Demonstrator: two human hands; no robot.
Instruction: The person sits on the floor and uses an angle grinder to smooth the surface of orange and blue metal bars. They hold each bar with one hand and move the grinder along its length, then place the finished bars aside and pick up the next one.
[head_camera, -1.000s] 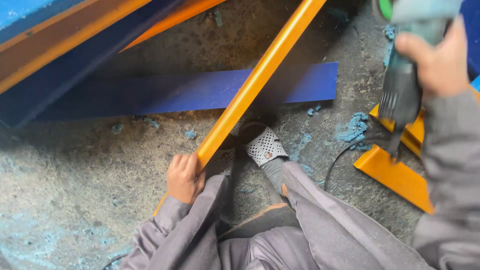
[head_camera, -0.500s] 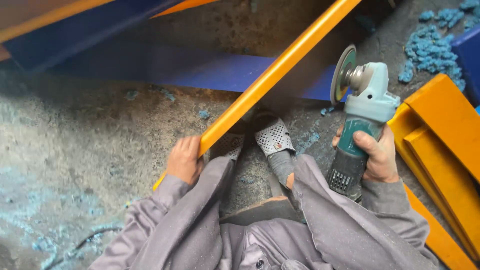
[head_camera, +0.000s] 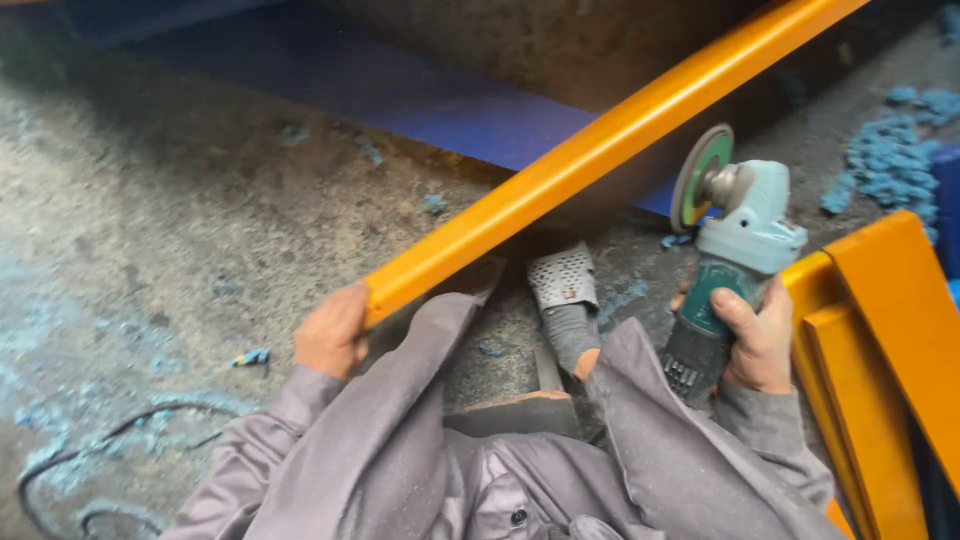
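Rough grey concrete floor (head_camera: 180, 200) spreads under us, dusted with blue flakes, and a black cable (head_camera: 110, 470) loops across it near left.

Nearest, we see our two grey-sleeved arms and bent knees. We count two hands, one grinder, one long orange bar, one shoe and one blue beam.

Our left hand (head_camera: 330, 335) is clenched round the near end of the orange bar (head_camera: 600, 150), wrist low, knuckles up. From there the bar runs up and away to the far right, passing over the grey mesh shoe (head_camera: 565, 290) set between our knees.

Our right hand (head_camera: 755, 340) grips the dark handle of the grinder (head_camera: 735, 250), held upright with the head away from us. Its disc (head_camera: 700, 175) stands on edge just beside the bar's lower side; whether they touch we cannot tell.

Half a second back the grinder sat in much the same place by the bar; a second back it was lifted high at the right. The left hand has kept its hold throughout.

Orange steel pieces (head_camera: 880, 330) lie at the right. Farther off, the blue beam (head_camera: 450, 100) crosses behind the bar, with a heap of blue flakes (head_camera: 890, 150) at the far right.
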